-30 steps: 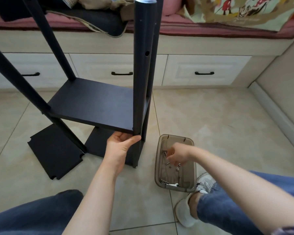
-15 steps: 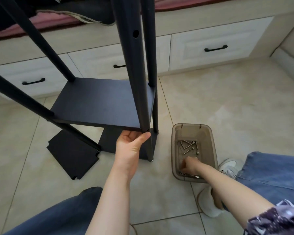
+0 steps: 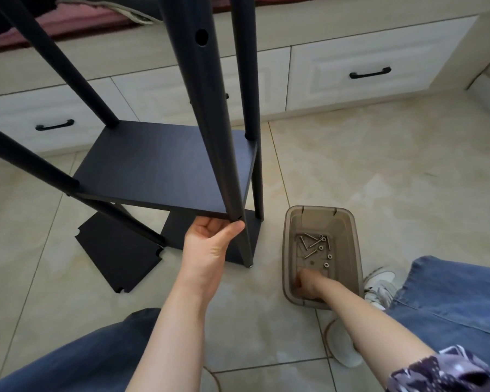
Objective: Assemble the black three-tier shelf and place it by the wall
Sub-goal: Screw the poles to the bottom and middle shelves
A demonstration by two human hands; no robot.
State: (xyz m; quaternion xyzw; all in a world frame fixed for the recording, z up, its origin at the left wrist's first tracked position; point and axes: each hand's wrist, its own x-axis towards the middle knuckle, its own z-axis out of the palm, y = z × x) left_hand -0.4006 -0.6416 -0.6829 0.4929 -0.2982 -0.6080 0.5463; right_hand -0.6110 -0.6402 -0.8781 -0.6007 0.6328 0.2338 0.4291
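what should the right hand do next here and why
Probably pick one bolt from the tray and bring it to the front post. The left hand holds the shelf board up at that post's corner, and the right hand is down in the tray's near end; whether it holds anything is hidden.

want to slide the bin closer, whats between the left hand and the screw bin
Head view: the shelf's near leg and a black panel's edge on the floor, then bare tile up to the bin.
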